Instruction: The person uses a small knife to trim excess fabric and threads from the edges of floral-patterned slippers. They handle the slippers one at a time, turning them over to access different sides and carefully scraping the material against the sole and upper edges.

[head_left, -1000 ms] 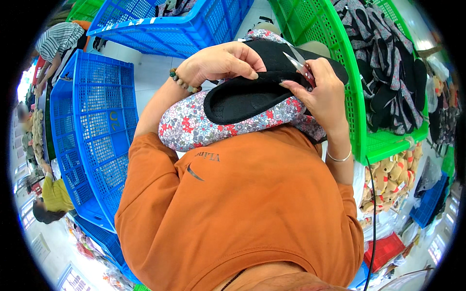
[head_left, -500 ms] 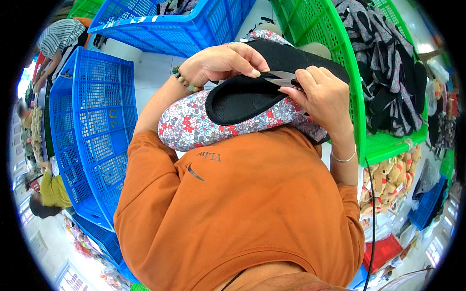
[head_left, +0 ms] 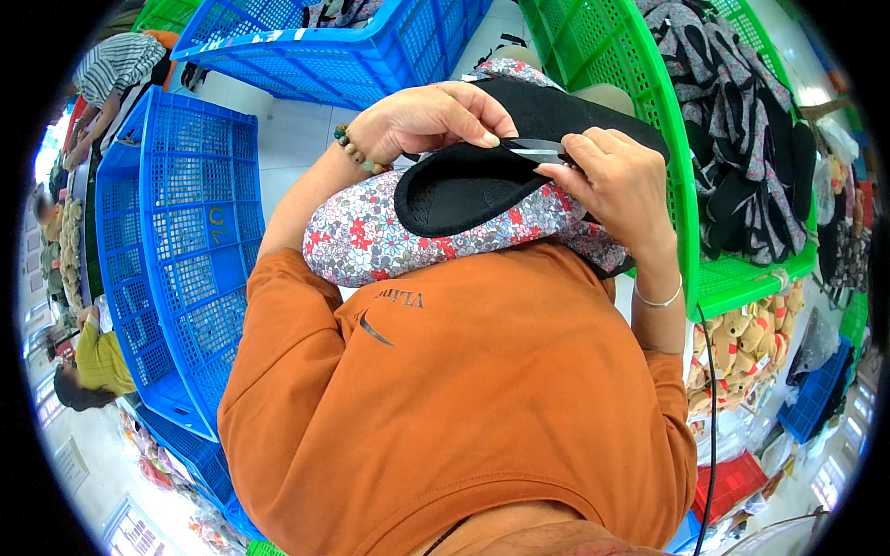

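Note:
A floral slipper [head_left: 362, 236] with a black lining and black edging lies across my front, its rounded toe to the left. My left hand [head_left: 443, 116] pinches at the far rim of its opening; whether a thread is between the fingertips is too small to tell. My right hand [head_left: 616, 181] grips small silver scissors [head_left: 536, 151], their handles mostly hidden by the fingers. The blades point left along that rim, close to my left fingertips. Just beyond my hands lies another slipper [head_left: 575, 113], black sole showing, with floral fabric behind it.
A green crate [head_left: 681, 185] stands close on my right, and floral and black slippers [head_left: 742, 139] fill the green basket beyond it. Blue crates [head_left: 206, 250] stand to the left and far side [head_left: 380, 56]. A black cable [head_left: 712, 417] hangs at right. Other people work far left.
The scissor blades have come closer together and turned slightly. Both hands and the slipper stay almost in place, with a very small shift to the right.

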A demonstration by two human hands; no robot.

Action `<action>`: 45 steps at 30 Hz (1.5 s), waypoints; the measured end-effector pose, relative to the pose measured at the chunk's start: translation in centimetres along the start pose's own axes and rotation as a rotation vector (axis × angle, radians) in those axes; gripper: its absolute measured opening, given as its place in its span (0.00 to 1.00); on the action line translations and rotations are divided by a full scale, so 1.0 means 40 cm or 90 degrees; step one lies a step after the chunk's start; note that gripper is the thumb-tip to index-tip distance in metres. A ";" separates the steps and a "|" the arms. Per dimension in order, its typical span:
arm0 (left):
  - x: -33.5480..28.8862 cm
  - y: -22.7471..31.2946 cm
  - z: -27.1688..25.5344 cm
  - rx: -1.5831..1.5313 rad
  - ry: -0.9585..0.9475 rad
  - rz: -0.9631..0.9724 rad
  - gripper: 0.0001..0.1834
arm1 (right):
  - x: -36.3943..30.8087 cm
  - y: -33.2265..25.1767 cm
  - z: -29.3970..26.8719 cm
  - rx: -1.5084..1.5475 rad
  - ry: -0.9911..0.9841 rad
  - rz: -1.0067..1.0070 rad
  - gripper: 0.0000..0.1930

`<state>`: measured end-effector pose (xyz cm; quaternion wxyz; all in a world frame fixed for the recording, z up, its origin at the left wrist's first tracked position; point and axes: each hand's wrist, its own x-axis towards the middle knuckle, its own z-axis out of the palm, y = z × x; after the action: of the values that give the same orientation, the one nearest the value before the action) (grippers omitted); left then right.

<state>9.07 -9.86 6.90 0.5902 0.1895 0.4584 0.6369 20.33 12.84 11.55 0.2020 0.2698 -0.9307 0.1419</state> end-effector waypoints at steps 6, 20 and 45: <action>0.000 0.001 -0.001 0.006 -0.002 -0.003 0.15 | 0.001 0.003 0.009 0.011 0.002 0.000 0.15; -0.002 -0.008 -0.010 0.011 0.034 0.005 0.15 | 0.003 -0.009 0.022 -0.059 0.039 -0.018 0.15; -0.004 -0.001 -0.003 -0.038 -0.005 0.000 0.14 | -0.028 -0.032 0.037 0.187 0.163 0.206 0.13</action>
<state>9.05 -10.05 6.85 0.5977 0.1745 0.4369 0.6492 21.47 11.76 9.95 0.2514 0.1240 -0.8980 0.3393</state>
